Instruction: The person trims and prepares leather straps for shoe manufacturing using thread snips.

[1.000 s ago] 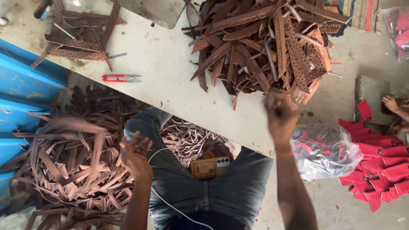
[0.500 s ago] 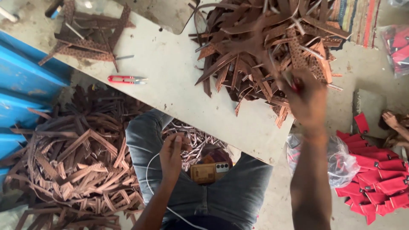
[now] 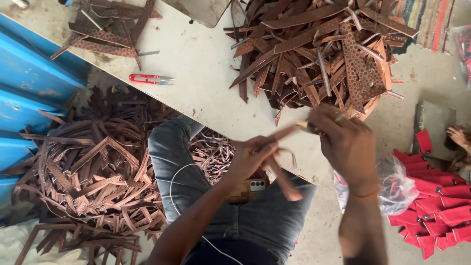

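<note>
A: In the head view, where is the strap piece being worked?

B: A brown strap piece (image 3: 287, 131) runs between the two hands, over the near edge of the pale table (image 3: 196, 64) and above the person's lap. One end sits in the left hand (image 3: 252, 157), the other reaches the right hand (image 3: 343, 145).

A: How are the hands set?

B: The left hand is closed about the lower end, fingers curled and pinching it; a blurred brown end hangs down past that hand over the jeans (image 3: 255, 216). The right hand is curled nearly closed, fingertips pressed on the upper end, its back toward the camera. Both are motion-blurred, so I cannot tell the exact finger placement.

A: What lies around them?

B: Just beyond the right hand, on the table, is a big heap of brown straps (image 3: 319, 54), some perforated. A smaller bunch of straps (image 3: 105, 29) lies at the table's far left, with red thread snips (image 3: 149, 78) near it, well apart from both hands. Left of the person's knee on the floor is a wide pile of folded strap pieces (image 3: 93, 172), against a blue panel (image 3: 29, 83). A phone (image 3: 250, 189) rests on the lap under the left hand. To the right are a clear plastic bag (image 3: 397, 186) and red pieces (image 3: 441, 201), and another person's hand (image 3: 458, 137) at the frame edge.
</note>
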